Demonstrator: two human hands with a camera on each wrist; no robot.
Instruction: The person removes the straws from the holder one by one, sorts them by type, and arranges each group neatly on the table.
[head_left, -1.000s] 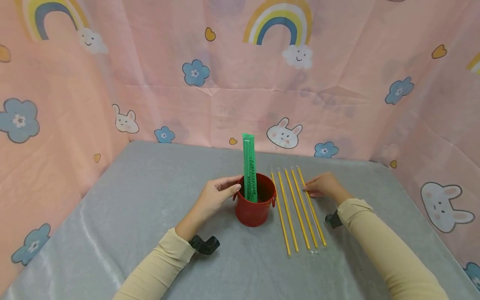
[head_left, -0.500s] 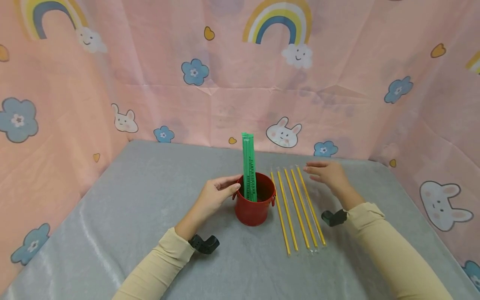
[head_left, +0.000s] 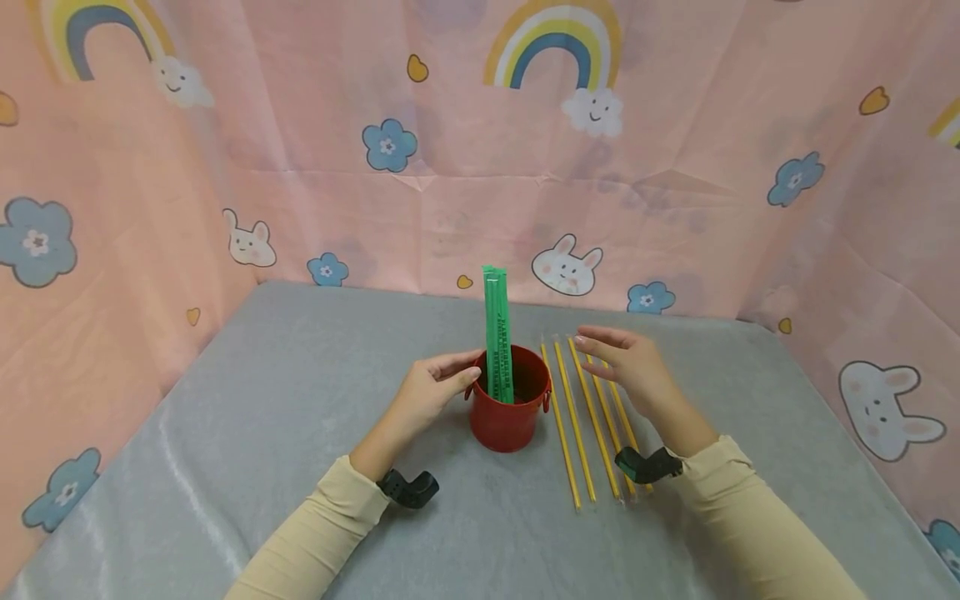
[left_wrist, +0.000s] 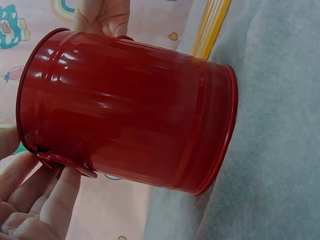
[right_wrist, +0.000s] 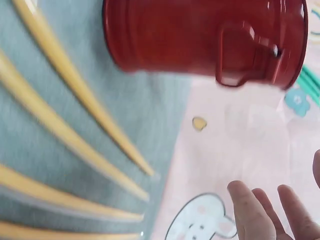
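Observation:
A small red metal bucket (head_left: 507, 412) stands on the grey table (head_left: 262, 400) with wrapped green straws (head_left: 497, 333) upright inside it. My left hand (head_left: 431, 390) touches the bucket's left rim with loosely curved fingers; in the left wrist view those fingers (left_wrist: 47, 197) lie against the bucket (left_wrist: 125, 110) by its handle lug. Several wrapped yellow straws (head_left: 577, 417) lie side by side right of the bucket. My right hand (head_left: 626, 367) hovers open just above them, fingers straight, holding nothing. The right wrist view shows the fingertips (right_wrist: 260, 212), the yellow straws (right_wrist: 65, 135) and the bucket (right_wrist: 200, 40).
A pink cloth (head_left: 675, 167) printed with rainbows, flowers and rabbits walls the table at the back and both sides. The grey tabletop reaches left of the bucket and forward toward me.
My right hand lifted off the outermost yellow straw, rose, then swung left over the row of yellow straws toward the bucket. The left hand and bucket stayed put.

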